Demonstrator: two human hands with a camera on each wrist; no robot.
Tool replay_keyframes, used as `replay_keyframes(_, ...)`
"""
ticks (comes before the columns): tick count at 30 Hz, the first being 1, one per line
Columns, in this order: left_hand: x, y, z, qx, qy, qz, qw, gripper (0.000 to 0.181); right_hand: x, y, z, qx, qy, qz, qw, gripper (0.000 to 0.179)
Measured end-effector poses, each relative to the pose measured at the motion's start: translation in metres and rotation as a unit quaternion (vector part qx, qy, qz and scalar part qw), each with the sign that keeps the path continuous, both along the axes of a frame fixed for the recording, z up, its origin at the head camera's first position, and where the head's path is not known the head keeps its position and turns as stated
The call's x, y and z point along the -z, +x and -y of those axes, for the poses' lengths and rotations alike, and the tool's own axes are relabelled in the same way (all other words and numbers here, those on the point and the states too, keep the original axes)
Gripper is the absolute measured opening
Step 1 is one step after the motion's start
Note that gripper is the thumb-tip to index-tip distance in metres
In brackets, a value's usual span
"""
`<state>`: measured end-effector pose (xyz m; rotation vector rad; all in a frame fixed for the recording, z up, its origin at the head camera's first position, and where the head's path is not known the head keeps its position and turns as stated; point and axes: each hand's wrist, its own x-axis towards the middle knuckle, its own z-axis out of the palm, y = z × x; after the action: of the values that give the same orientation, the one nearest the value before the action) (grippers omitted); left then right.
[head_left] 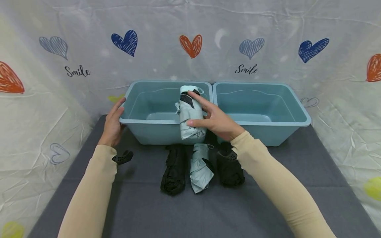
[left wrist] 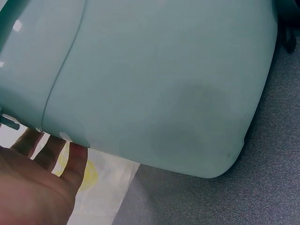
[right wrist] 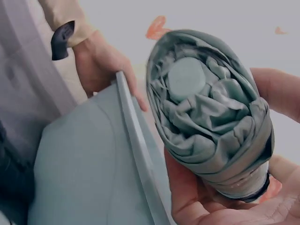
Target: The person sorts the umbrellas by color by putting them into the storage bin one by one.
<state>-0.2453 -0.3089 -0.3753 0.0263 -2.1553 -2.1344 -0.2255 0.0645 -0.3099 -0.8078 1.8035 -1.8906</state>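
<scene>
Gripping a folded pale-blue umbrella in the right hand, with the thumb on the near side and the fingers across toward the upper end. Holding it nearly upright over the front rim of the left bin, well to the right of the left hand; cannot tell whether touching that rim. Resting the left hand on the outer end of the same bin, with fingers fairly straight, slightly spread and touching the edge. Showing, below the right hand and to its left, a black umbrella and a second pale-blue umbrella, both lying on the dark grey worktop. Showing another black umbrella right under the right wrist, partly hidden. Having the right bin behind and to the right of the right hand. Facing, beyond both hands, a pale backdrop printed with hearts.
</scene>
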Motion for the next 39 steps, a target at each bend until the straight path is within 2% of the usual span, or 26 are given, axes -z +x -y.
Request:
replay_keyframes(8, 0.002, 0.0, 0.001, -0.003, -0.009, -0.003, 0.9999, 0.053, -0.004, -0.029, 0.055, 0.016, -0.005, 0.033, 0.9993, 0.089)
replay_keyframes(14, 0.002, 0.0, 0.0, -0.007, -0.013, -0.004, 0.9999, 0.052, 0.001, -0.049, 0.093, 0.016, -0.009, 0.051, 0.9985, 0.089)
replay_keyframes(21, 0.001, 0.002, -0.003, -0.018, -0.013, -0.005, 0.9997, 0.051, 0.005, -0.063, 0.133, 0.05, 0.006, 0.088, 0.9949, 0.091)
replay_keyframes(29, 0.0, 0.002, -0.008, -0.03, -0.007, -0.003, 0.9995, 0.051, 0.012, -0.076, 0.156, 0.081, 0.055, 0.093, 0.9908, 0.096)
replay_keyframes(39, -0.001, 0.003, -0.008, -0.031, -0.007, -0.005, 0.9995, 0.051, 0.014, -0.087, 0.177, 0.093, 0.101, 0.088, 0.9867, 0.096)
